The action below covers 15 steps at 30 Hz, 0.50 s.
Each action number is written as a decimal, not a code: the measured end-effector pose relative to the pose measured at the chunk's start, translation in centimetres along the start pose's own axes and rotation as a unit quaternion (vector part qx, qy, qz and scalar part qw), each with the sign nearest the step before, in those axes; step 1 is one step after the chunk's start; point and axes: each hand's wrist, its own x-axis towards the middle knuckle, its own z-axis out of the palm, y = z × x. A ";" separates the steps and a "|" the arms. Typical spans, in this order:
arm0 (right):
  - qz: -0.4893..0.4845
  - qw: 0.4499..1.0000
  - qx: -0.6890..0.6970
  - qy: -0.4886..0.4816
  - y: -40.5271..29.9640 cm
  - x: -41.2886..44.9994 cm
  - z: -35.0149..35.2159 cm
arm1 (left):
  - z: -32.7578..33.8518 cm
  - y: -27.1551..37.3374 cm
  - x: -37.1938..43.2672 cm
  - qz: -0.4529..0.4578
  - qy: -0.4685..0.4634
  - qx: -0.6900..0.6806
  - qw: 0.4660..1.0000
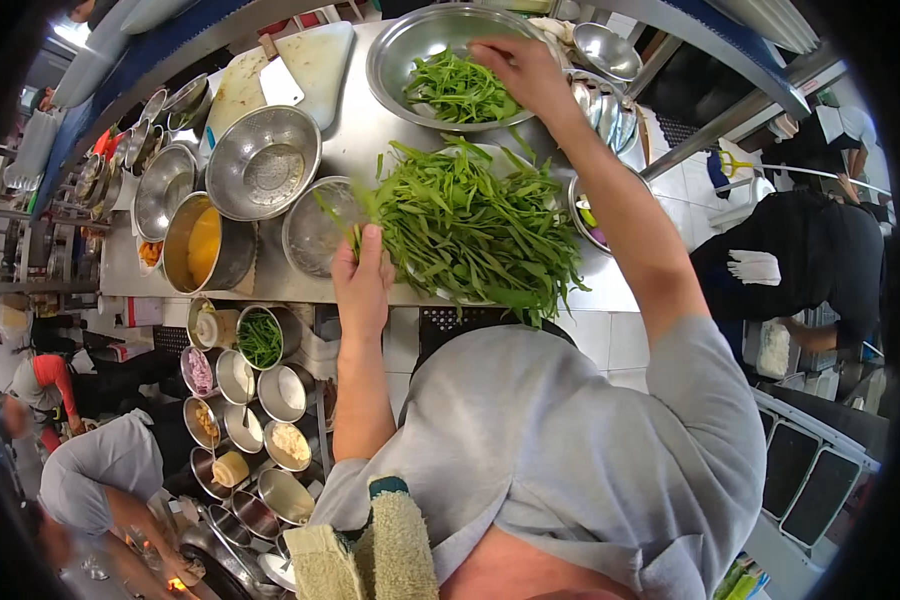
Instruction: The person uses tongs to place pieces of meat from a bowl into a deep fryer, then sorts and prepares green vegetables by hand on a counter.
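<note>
A large heap of long-leaved greens [480, 225], resembling water spinach, lies in front of me on a mostly hidden pale plate or basin. My left hand [364, 270] is at the heap's left side, with thumb and fingers closed on a green stem [337, 214] whose upper end is blurred. Beyond the heap, a wide steel bowl [391, 75] contains loose leaves and pieces of greens [461, 90]. My right hand [521, 71] is over that bowl's right side, fingers bent; whether anything is between them is unclear.
Left of the heap stand steel colanders [262, 161], a steel bowl [319, 232] and a pot of orange liquid [202, 247]. A cleaver [279, 81] rests on a cutting board [322, 67]. Fish [604, 109] lie at right. Ingredient pots [266, 337] and co-workers [105, 472] are nearby.
</note>
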 end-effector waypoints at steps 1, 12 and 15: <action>-0.054 0.995 -0.079 0.004 2.1 0.9 0.4 | 0.2 0.0 -0.1 -0.076 -0.015 -0.141 0.987; 0.088 0.931 -0.095 -0.342 0.7 -12.9 -2.5 | -2.9 -0.5 -2.0 -0.124 -0.041 -0.186 0.974; 0.123 0.928 -0.100 -0.338 -0.1 -14.2 -1.7 | -2.5 -0.5 -1.5 -0.141 -0.053 -0.184 0.971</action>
